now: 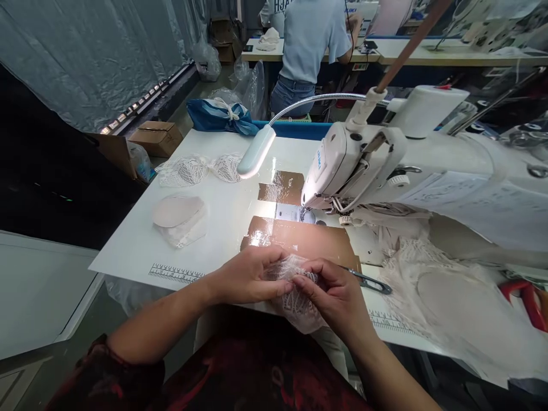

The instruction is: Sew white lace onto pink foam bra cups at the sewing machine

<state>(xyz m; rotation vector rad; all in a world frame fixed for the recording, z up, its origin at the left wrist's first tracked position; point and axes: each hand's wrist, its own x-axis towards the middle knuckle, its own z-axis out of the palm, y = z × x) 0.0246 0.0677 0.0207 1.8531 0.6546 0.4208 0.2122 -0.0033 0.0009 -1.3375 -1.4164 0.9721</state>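
Between my two hands is a pale lace fabric piece (302,311), held over the front edge of the sewing table. My left hand (257,277) grips its left side, thumb on top. My right hand (331,288) pinches its upper right part with thumb and fingers. The lower part of the lace hangs below the table edge. Just past my hands lies a brown taped cardboard sheet (308,237) on the table. Beside my right hand rests a dark slotted metal tool (372,282), partly hidden by that hand.
A white sewing machine (338,162) with a lit lamp (257,151) stands beyond my hands. Lace cups (184,171) and stacked pale pads (178,212) lie at left. More lace pieces (454,308) and red-handled scissors (524,299) are at right. A person (310,45) sits farther back.
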